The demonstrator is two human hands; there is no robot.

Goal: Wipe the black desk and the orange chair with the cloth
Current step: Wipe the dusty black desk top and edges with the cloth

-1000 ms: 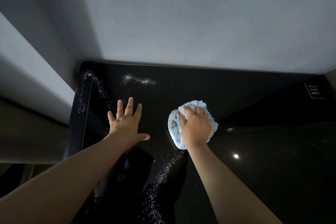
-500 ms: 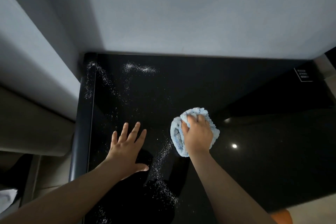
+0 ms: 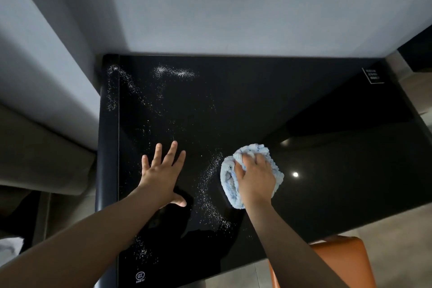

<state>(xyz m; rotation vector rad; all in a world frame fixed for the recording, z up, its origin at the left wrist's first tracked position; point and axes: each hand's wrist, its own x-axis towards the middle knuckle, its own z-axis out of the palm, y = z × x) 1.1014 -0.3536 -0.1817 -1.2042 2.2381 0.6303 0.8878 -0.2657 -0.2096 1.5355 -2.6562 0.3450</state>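
The glossy black desk point(image 3: 292, 105) fills the middle of the head view, pushed against a grey wall. White powdery specks point(image 3: 210, 184) streak its left half, from the far left corner down to the near edge. My right hand point(image 3: 256, 177) grips a bunched light blue cloth point(image 3: 228, 175) and presses it on the desk just right of the speck trail. My left hand point(image 3: 161, 175) lies flat on the desk with fingers spread, holding nothing. The orange chair point(image 3: 346, 255) shows at the bottom right, partly hidden by my right forearm.
A grey wall point(image 3: 233, 7) rises directly behind the desk. A white label point(image 3: 373, 75) sits at the far right corner, and a small logo point(image 3: 140, 276) at the near left edge. A beige cushioned seat point(image 3: 42, 154) stands left of the desk.
The camera has pulled back and tilted down, bringing the near desk edge and orange chair into view. Both hands have slid toward me along the desk, the cloth still under my right hand.
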